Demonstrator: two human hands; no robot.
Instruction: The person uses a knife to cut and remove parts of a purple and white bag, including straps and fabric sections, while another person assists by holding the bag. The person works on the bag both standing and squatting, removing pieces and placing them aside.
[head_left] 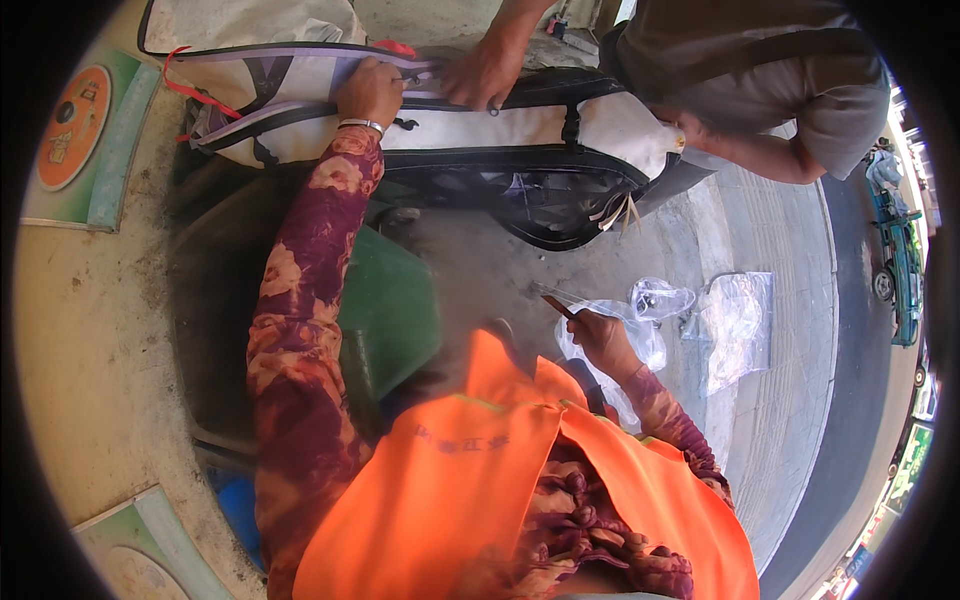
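Note:
A large white fabric cover (pixel 455 128) with black edging, straps and a lilac strip (pixel 300 62) stretches across the top. My left hand (pixel 369 94), with a bracelet at the wrist, is closed on the cover's lilac edge; the fingertips are partly hidden. At right of centre, my right hand (pixel 603 342) grips a thin tool with a brown handle (pixel 558 306), apart from the cover. Its working end is too fine to make out. Another person's hand (pixel 487 76) rests on the cover just right of my left hand. Frayed pale strips (pixel 618 214) stick out at the cover's right end.
Clear plastic bags (pixel 738 325) lie on the pavement to the right. A green box-like object (pixel 392 305) stands below my left forearm. The co-worker (pixel 745 70) leans in from the upper right. Along the left are a wall and signs (pixel 75 130); a road with vehicles lies far right.

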